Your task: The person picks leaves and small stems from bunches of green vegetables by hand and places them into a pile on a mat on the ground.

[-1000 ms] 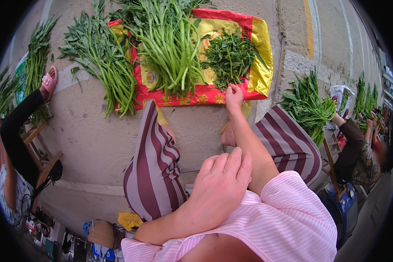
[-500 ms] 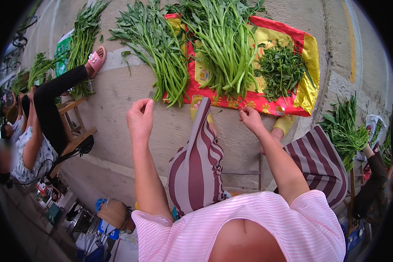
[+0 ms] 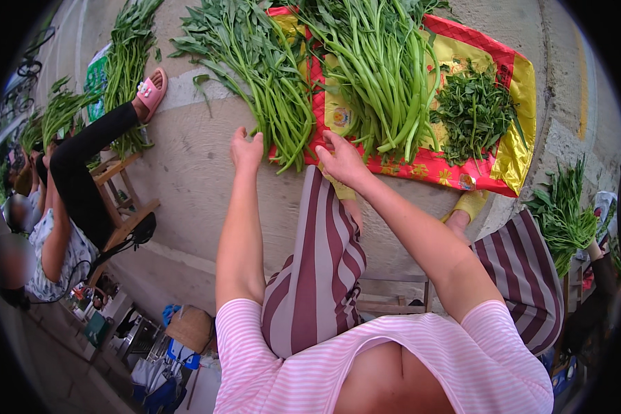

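My left hand (image 3: 247, 149) is beside the cut ends of the left heap of water spinach (image 3: 283, 110), thumb and fingers apart and nothing in them. Whether its thumb touches the stems cannot be told. Over the red edge of a red and gold sack (image 3: 340, 116), my right hand (image 3: 343, 163) reaches in from the other side of that heap, its fingers also apart and bare. A thicker heap of water spinach (image 3: 383, 83) lies on the sack's middle. Short trimmed leafy pieces (image 3: 470, 114) form a small pile on its right part.
At left sits a person in black trousers (image 3: 83, 155) and a pink slipper (image 3: 152, 92), near a wooden stool (image 3: 117, 200) and more long greens (image 3: 127, 69). Another bunch of greens (image 3: 564, 217) is at right, by a co-worker's hand. My striped trouser knees (image 3: 317, 255) are below my hands.
My right hand has moved left and its fingers have spread. My left hand has shifted slightly right and up toward the left heap, its fingertips parting. The view has shifted a little.
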A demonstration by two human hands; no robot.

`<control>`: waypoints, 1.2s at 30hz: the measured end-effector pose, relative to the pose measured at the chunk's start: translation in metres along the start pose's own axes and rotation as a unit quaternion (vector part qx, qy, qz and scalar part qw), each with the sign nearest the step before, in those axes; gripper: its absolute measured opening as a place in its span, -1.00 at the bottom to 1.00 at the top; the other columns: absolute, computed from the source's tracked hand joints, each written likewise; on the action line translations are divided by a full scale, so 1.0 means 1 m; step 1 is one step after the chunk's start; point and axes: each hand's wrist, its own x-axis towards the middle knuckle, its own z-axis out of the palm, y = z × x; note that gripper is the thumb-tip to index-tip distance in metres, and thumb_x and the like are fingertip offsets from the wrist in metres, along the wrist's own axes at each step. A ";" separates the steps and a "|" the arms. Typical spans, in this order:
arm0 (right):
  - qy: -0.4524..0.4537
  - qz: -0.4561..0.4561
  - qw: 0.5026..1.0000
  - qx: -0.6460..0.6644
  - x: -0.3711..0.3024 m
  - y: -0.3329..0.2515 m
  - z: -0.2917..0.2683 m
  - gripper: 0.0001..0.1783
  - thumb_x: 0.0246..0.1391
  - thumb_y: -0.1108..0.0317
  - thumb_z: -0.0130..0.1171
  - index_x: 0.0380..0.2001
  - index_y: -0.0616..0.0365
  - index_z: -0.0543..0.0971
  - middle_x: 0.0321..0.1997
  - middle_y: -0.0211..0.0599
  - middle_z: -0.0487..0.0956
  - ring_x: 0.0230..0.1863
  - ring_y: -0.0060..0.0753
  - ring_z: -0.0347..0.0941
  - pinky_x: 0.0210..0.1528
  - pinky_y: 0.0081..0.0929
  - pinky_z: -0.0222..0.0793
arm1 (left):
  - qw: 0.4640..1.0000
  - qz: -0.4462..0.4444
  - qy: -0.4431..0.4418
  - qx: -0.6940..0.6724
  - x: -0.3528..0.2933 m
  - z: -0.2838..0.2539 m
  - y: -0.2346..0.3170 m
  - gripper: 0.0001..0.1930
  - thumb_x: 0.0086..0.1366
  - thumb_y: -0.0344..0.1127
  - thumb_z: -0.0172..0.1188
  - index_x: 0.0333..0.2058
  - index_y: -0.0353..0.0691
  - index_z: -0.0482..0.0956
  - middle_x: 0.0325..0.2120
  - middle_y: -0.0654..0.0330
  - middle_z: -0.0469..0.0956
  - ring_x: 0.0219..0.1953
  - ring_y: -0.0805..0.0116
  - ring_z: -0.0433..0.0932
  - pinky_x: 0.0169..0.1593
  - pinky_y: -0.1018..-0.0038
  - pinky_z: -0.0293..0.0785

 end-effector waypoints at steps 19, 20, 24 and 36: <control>0.185 0.002 0.983 0.003 0.051 0.018 0.048 -0.25 -0.11 0.17 0.38 0.09 0.33 0.33 -0.09 -0.13 0.50 -0.17 -0.29 0.51 -0.07 -0.41 0.47 | 0.987 0.006 0.026 -0.162 -0.051 0.030 0.027 -0.51 0.15 -0.23 0.30 0.00 -0.39 0.48 -0.08 0.00 0.48 -0.16 0.24 0.55 -0.03 0.35 0.47; 0.202 -0.005 0.979 -0.009 0.053 0.021 0.048 -0.24 -0.11 0.17 0.38 0.10 0.33 0.32 -0.09 -0.13 0.50 -0.17 -0.30 0.51 -0.07 -0.41 0.47 | 0.984 0.002 0.022 -0.175 -0.049 0.031 0.029 -0.50 0.15 -0.23 0.30 0.00 -0.41 0.46 -0.08 -0.01 0.48 -0.17 0.26 0.56 -0.04 0.36 0.47; 0.141 0.046 0.985 0.092 0.052 0.019 0.049 -0.23 -0.12 0.18 0.38 0.11 0.32 0.32 -0.08 -0.13 0.51 -0.20 -0.31 0.52 -0.11 -0.40 0.48 | 0.962 -0.052 0.002 -0.269 -0.051 0.034 0.031 -0.45 0.16 -0.25 0.32 0.04 -0.46 0.40 -0.04 -0.05 0.48 -0.20 0.34 0.57 -0.08 0.43 0.49; 0.039 0.072 0.982 0.172 0.053 0.002 0.043 -0.38 -0.10 0.12 0.34 -0.04 0.26 0.38 -0.16 -0.16 0.59 -0.14 -0.24 0.53 -0.03 -0.35 0.42 | 0.877 -0.157 -0.175 -0.419 -0.054 0.011 0.064 -0.73 0.18 -0.30 0.34 -0.19 -0.31 0.59 -0.33 0.29 0.60 -0.30 0.58 0.50 -0.21 0.62 0.39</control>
